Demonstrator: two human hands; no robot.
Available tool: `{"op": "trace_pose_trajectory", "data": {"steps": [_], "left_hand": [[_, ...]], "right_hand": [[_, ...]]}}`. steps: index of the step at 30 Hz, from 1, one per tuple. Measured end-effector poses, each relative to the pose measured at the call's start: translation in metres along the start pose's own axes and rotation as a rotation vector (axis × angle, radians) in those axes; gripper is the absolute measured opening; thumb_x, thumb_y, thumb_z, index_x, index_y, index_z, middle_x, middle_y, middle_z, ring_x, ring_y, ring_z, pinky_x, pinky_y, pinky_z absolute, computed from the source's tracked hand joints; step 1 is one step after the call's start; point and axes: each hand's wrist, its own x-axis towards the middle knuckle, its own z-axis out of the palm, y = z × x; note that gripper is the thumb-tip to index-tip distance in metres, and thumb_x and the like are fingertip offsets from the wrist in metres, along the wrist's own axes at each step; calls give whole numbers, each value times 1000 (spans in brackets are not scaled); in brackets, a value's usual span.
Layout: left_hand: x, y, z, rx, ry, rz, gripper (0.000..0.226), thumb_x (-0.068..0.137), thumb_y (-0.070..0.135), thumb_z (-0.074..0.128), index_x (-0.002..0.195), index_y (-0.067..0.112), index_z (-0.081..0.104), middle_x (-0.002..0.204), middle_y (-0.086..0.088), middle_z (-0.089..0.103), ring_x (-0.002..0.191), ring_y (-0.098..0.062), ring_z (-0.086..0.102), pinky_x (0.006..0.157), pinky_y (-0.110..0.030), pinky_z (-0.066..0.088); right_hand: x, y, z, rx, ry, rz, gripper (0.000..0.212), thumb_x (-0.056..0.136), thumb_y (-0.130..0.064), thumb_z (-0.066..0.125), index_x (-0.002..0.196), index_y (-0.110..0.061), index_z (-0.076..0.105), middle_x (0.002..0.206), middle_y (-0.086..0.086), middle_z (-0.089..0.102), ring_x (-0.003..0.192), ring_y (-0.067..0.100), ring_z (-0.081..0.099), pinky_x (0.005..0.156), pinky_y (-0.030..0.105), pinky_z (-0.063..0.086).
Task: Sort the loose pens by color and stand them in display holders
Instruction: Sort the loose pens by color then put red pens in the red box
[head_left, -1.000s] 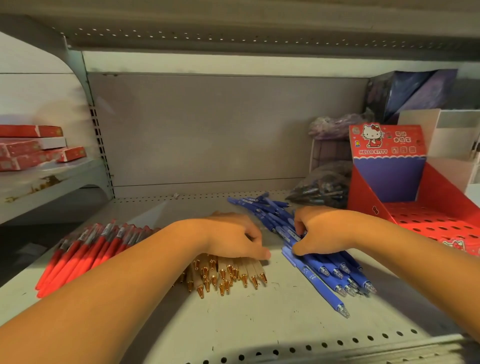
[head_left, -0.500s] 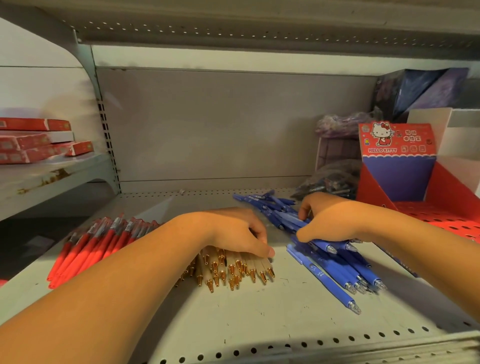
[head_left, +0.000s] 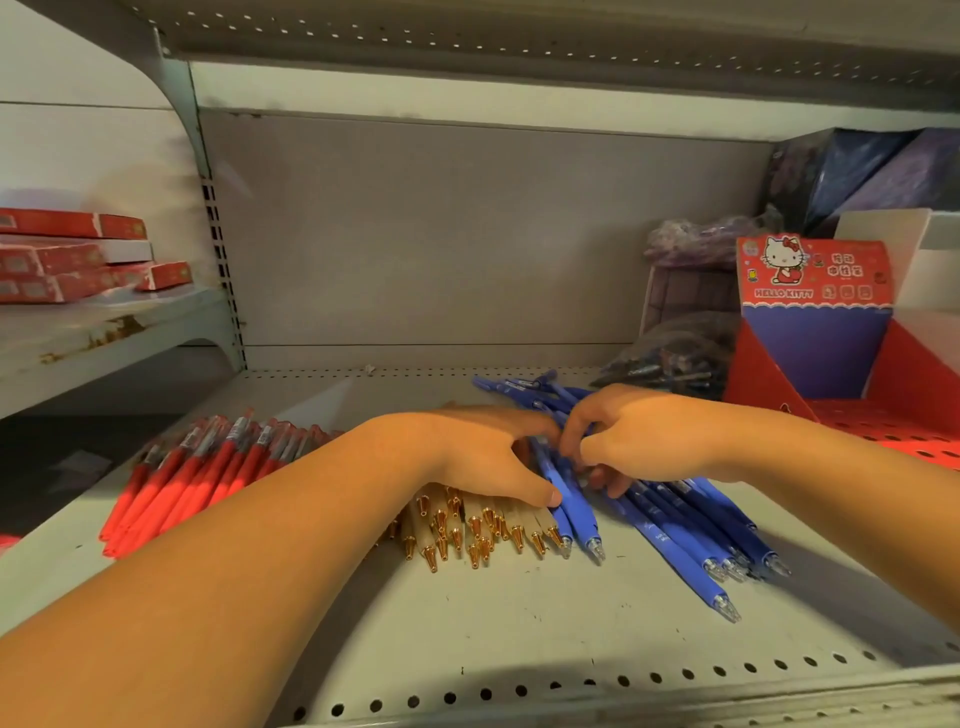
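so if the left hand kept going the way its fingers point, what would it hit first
The blue pens: the left hand points right and pinches a couple. Just beyond is the right hand, though depth is unclear.

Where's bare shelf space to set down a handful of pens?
Bare shelf lies in front, between the pen tips and the perforated edge, and at the back, behind the red pens up to the wall. The right is crowded: blue pens, bags, display holder.
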Motion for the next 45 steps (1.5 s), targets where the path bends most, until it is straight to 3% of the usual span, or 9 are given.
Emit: {"op": "trace_pose_trajectory", "data": {"steps": [3, 7, 10, 15, 19, 31, 37, 41, 45], "left_hand": [[1, -1, 1, 29, -8, 33, 49, 92, 53, 56, 139, 48, 41, 134, 15, 52, 112, -8, 48, 83, -20, 36], [2, 2, 1, 101, -5, 71, 42, 97, 50, 50, 138, 53, 44, 91, 41, 32, 84, 10, 38, 68, -14, 24], [3, 2, 1, 119, 0, 76, 37, 97, 48, 50, 133, 52, 49, 91, 39, 30, 86, 7, 39, 70, -18, 27], [0, -1, 1, 100, -12, 19, 31, 94, 50, 53, 125, 47, 57, 132, 10, 41, 122, -12, 38, 101, -38, 33], [-2, 1, 0, 80, -21, 66, 35, 95, 47, 55, 129, 40, 55, 118, 16, 45, 111, -6, 42, 92, -29, 37], [-7, 8, -1, -2, 20, 66, 16, 90, 39, 64, 105, 36, 59, 118, 0, 47, 108, -20, 51, 96, -45, 47], [-5, 6, -2, -7, 1, 120, 13, 92, 36, 63, 104, 35, 60, 110, 2, 58, 100, -17, 54, 93, -47, 48], [-5, 5, -2, -37, -10, 115, 13, 92, 35, 63, 105, 36, 63, 106, 4, 62, 99, -16, 58, 92, -47, 50], [-6, 5, -2, -59, -27, 86, 14, 94, 34, 60, 108, 35, 64, 103, 10, 62, 98, -12, 58, 94, -43, 51]], "right_hand": [[-16, 5, -11, -145, 33, -24, 4, 91, -24, 59, 94, -23, 62, 90, 5, 71, 70, 16, 65, 66, 29, 55], [-34, 16, -12, -580, -18, 167, 56, 79, -69, 61, 103, -19, 60, 97, -1, 65, 82, 17, 61, 70, 30, 49], [-35, 24, -10, -617, -79, 278, 64, 74, -79, 56, 96, -19, 53, 87, -3, 59, 71, 15, 53, 60, 26, 42], [-28, 29, -8, -501, -62, 208, 50, 78, -69, 63, 80, -21, 47, 75, -4, 53, 63, 14, 48, 55, 25, 37], [-22, 28, 1, -519, -17, 181, 45, 78, -56, 64, 68, -18, 43, 61, -2, 42, 54, 18, 38, 50, 29, 30], [-25, 12, 9, -709, 64, 133, 33, 82, -37, 64, 74, -16, 40, 66, 0, 43, 53, 14, 38, 45, 27, 29], [-23, 10, 12, -712, -33, 194, 68, 82, -31, 61, 135, -5, 29, 76, 4, 59, 61, 17, 55, 43, 26, 37], [-22, 14, 11, -606, -57, 202, 67, 86, -36, 60, 135, -6, 27, 76, 4, 57, 59, 16, 52, 47, 28, 36], [-18, 15, 6, -397, -158, 230, 31, 90, -37, 53, 102, -15, 35, 59, 0, 44, 45, 14, 40, 44, 25, 32]]}}
